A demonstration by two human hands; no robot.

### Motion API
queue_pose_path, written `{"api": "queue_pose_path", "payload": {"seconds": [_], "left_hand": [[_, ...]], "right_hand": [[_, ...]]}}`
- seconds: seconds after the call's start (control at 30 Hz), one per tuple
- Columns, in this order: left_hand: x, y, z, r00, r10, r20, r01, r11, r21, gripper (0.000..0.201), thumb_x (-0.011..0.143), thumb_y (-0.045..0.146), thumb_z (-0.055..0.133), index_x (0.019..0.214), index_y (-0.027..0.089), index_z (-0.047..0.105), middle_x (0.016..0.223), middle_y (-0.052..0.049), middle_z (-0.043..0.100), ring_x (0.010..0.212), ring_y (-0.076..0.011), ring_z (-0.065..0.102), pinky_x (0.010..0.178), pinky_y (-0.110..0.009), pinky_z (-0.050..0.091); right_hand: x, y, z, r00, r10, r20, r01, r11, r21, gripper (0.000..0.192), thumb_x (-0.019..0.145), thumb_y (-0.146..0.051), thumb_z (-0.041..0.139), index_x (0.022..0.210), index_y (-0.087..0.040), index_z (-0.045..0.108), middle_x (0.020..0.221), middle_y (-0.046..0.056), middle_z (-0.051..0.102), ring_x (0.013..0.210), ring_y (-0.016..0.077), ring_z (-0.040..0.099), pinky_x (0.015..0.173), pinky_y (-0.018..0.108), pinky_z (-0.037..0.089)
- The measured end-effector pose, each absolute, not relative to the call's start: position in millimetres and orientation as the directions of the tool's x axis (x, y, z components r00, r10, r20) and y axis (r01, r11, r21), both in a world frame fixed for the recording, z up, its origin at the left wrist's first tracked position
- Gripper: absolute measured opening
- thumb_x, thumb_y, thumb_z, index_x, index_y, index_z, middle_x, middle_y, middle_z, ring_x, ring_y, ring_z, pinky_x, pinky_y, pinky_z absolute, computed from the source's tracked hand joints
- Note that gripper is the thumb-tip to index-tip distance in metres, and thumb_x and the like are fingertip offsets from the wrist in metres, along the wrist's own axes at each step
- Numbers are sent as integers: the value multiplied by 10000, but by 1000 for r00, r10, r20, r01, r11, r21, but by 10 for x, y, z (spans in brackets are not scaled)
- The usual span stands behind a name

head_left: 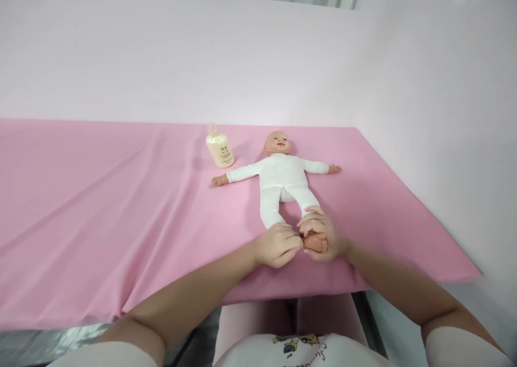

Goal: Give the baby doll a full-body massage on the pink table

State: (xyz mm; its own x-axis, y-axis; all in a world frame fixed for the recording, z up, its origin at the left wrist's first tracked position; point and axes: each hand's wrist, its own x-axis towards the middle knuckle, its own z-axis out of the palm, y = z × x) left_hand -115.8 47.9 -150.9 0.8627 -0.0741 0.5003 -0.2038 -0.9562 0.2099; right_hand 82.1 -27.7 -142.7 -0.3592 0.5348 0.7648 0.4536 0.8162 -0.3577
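A baby doll (284,170) with a white cloth body lies on its back, arms spread, its head away from me. My right hand (328,232) is wrapped round the lower end of the leg on the right, and that bare foot (315,242) shows between thumb and fingers. Over the end of the other leg my left hand (278,245) is closed, hiding the foot there. The fingertips of both hands come close together beside the visible foot. Whether the left fingers touch that foot as well, I cannot tell.
Pink cloth (169,195) with folds on its left covers the table. A pump bottle (220,148) of pale yellow liquid stands left of the doll's head. White walls (181,60) border the table behind and on the right. The table's front edge runs just before my body.
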Motion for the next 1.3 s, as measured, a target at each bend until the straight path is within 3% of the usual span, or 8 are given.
{"api": "queue_pose_path", "payload": {"seconds": [0.13,0.3,0.57,0.73,0.83,1.03,1.2,1.3], "left_hand": [[-1123,472,-1497,828,-93,554,-223,-960,172,217,935,174,373,736,235,432,597,-20,558,566,-187,531,587,-339,443],[-1075,475,-1483,807,-128,577,-245,-961,130,180,889,159,434,727,235,442,587,-1,559,548,-173,522,573,-332,426],[-1071,521,-1528,854,-129,505,-235,-960,153,180,886,195,524,710,225,503,565,8,558,555,-167,552,589,-320,443],[-1068,592,-1554,913,-136,384,-213,-963,166,218,844,391,689,757,212,600,656,-20,653,618,-181,600,625,-323,471],[-1060,648,-1527,932,-160,327,-220,-963,156,363,774,545,775,776,208,640,703,-28,679,659,-190,602,665,-337,486],[-1055,788,-1472,943,-138,302,-170,-982,80,543,684,699,805,824,192,670,816,-75,707,786,-238,623,731,-378,477],[-1079,774,-1489,939,-65,337,-92,-994,65,306,718,460,785,736,194,636,672,-36,662,668,-213,606,680,-377,467],[-1118,727,-1450,912,-44,409,-92,-991,98,242,708,414,720,731,199,613,667,-28,657,645,-198,603,667,-361,478]], "right_hand": [[803,-295,-1438,-380,557,738,411,817,-405,75,920,-295,517,866,-248,495,729,-25,621,655,170,604,851,415,520],[807,-304,-1496,-375,610,698,432,781,-451,115,943,-290,471,834,-253,476,719,8,591,722,205,564,697,377,523],[872,-285,-1504,-467,599,650,509,784,-356,96,898,-297,572,859,-245,501,760,12,620,773,202,578,734,358,539],[885,-282,-1560,-503,605,617,552,774,-309,136,861,-300,643,893,-245,524,785,7,647,770,194,594,777,359,540],[926,-256,-1590,-533,598,599,557,781,-284,202,864,-369,679,926,-230,546,807,21,660,788,199,620,810,379,543],[1090,-126,-1555,-665,571,480,620,781,-70,532,842,-593,707,1154,-176,595,1157,152,715,1187,320,643,1092,561,434],[992,-26,-1481,-627,536,565,605,792,-80,304,842,-493,664,955,-226,573,854,38,687,843,222,666,918,439,534],[931,-23,-1433,-552,544,631,583,793,-174,287,804,-446,675,938,-236,533,877,29,695,836,211,683,889,421,536]]}}
